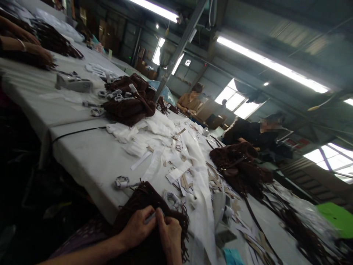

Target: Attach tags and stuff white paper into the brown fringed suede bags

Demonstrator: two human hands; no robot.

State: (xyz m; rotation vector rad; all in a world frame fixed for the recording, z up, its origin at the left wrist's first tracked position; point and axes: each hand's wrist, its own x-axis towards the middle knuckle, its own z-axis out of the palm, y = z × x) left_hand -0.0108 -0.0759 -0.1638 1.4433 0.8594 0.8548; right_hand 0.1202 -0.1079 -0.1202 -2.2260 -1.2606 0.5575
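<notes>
A dark brown fringed bag (143, 200) lies at the table's near edge, partly over my lap. My left hand (139, 225) is closed on a small grey object (150, 218) above the bag; what that object is I cannot make out. Right beside it, my right hand (170, 230) has thumb and fingers pinched together at the bag's surface, and whatever they hold is hidden. Coiled white cords (172, 198) rest at the bag's far side, and another wrapped coil (121, 182) sits to its left.
White paper and plastic scraps (162, 138) cover the middle of the table (82, 154). Brown bags (129, 106) lie beyond, more bags (239, 165) at right. A tape dispenser (74, 82) stands at left, near another person's hands (35, 48). Two people are across the table.
</notes>
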